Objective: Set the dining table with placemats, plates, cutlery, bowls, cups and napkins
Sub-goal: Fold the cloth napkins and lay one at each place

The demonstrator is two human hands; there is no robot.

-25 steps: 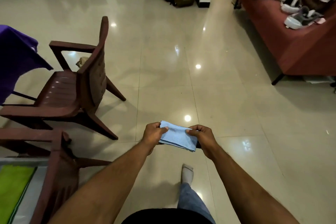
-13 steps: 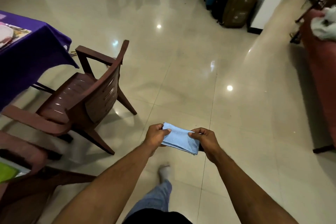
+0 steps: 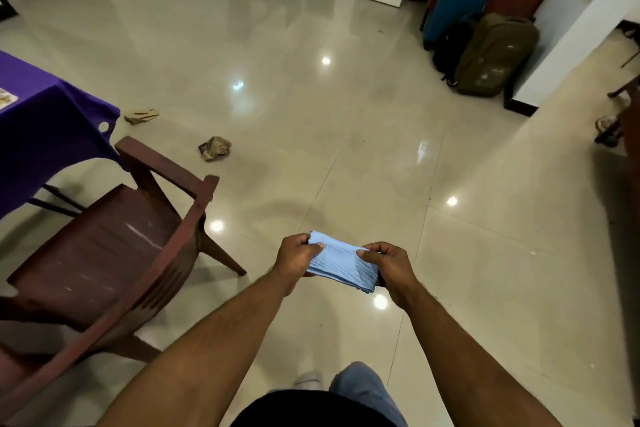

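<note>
Dim indoor light, warm and a bit murky. Small bright spots of ceiling lamps glare off the glossy floor (image 3: 311, 107), scattered from far to near, one just under the right hand (image 3: 389, 262). Soft shadows pool beneath the chair (image 3: 114, 253) on the left and along the right edge. Straight lines bow outward at the borders, wide-angle style. Near edges and forearms look slightly smeared; the blue cloth (image 3: 341, 262) stays fairly crisp.
</note>
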